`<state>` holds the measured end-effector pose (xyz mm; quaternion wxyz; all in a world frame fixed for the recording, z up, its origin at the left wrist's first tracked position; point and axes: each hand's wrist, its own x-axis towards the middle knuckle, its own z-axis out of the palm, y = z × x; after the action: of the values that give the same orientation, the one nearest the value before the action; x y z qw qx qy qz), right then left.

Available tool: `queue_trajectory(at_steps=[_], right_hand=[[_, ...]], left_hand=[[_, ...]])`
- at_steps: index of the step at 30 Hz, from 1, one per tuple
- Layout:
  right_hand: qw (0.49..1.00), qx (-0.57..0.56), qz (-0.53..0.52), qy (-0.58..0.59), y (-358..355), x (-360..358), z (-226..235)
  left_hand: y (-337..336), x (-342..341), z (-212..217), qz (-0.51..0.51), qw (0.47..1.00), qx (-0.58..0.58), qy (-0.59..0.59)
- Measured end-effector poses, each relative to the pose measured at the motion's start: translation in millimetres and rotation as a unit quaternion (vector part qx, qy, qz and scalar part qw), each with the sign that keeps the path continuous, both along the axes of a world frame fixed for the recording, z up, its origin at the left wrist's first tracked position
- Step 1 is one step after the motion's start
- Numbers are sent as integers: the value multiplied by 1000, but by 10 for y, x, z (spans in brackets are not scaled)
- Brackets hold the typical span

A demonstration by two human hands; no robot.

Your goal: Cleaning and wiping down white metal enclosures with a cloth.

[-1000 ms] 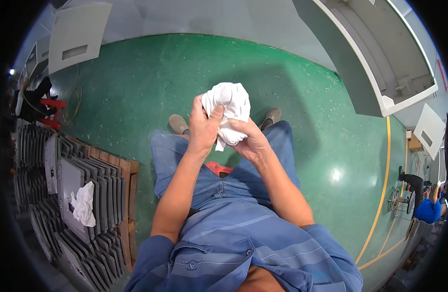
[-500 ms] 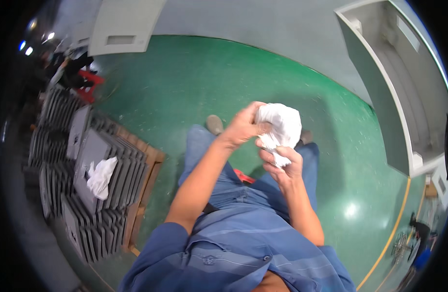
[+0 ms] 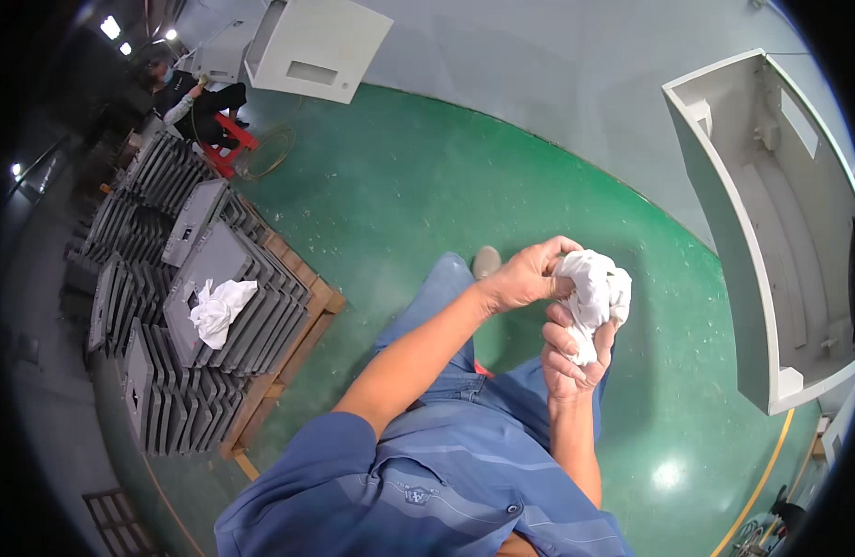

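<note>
A crumpled white cloth [image 3: 598,295] is bunched between my two hands, above my knees. My left hand [image 3: 531,273] pinches its upper left edge between thumb and fingers. From below, my right hand [image 3: 576,360] wraps its fingers around the lower part of the same cloth. Part of each hand's fingertips is hidden in the folds. A second white cloth [image 3: 221,310] lies crumpled on top of the stacked grey panels to my left, apart from both hands.
Grey metal panels [image 3: 205,269] stand in rows on a wooden pallet [image 3: 302,330] at left. A large grey open housing [image 3: 725,186] is on the right. Another light housing [image 3: 321,51] stands at the far left, near a person [image 3: 191,102] seated on a red stool [image 3: 228,148]. The floor [image 3: 400,176] is green.
My view has shifted, so the surroundings appear displaced. The cloth is bunched more compactly, and both hands still hold it.
</note>
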<state>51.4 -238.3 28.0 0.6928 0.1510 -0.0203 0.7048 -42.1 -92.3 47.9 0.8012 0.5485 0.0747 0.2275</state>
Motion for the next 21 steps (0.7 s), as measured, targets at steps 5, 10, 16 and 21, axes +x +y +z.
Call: queue_trajectory(at_steps=[5, 10, 16, 21], right_hand=[[997, -31, -71, -20, -115, 212, -264], [960, -247, -133, -25, -299, 347, -652], [945, -301, -118, -58, -289, 122, -800], [947, -294, -119, -42, -288, 51, -865]], left_hand=[[111, 154, 68, 42, 969, 219, 104], [409, 570, 636, 206, 820, 512, 149], [720, 1052, 1252, 199, 499, 843, -19], [1078, 1262, 1328, 100, 479, 872, 0]])
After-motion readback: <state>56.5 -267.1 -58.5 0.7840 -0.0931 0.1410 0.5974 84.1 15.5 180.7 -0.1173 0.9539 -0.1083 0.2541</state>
